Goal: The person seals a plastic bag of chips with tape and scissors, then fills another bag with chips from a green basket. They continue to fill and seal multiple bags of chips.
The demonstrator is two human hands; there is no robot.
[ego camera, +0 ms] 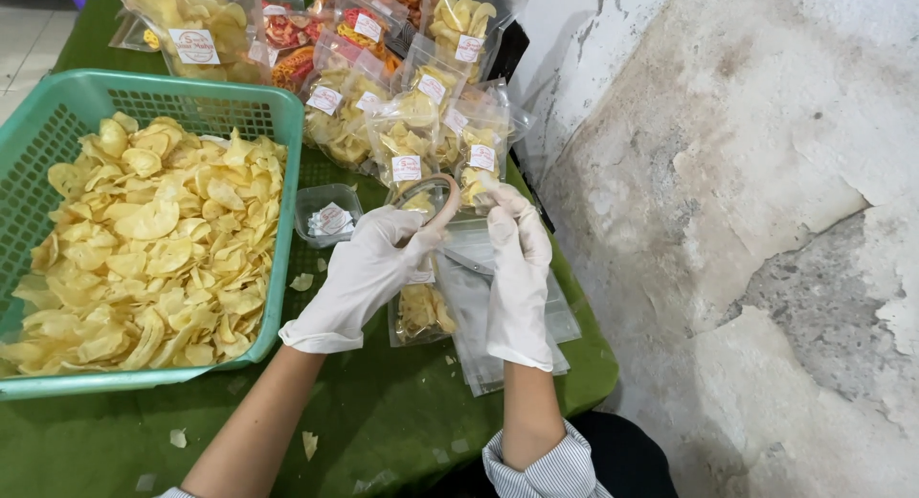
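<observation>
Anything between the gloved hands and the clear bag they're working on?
Nothing visible. The left hand and right hand both already grip the clear bag at its top, above the pile of empty bags.

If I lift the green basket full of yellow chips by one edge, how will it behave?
The green basket would probably flex a little: its walls are thin plastic mesh. The yellow chips are heaped near the rim, so they may slide and spill if it tilts. They look thin and curled, so likely light but easily broken.
</observation>
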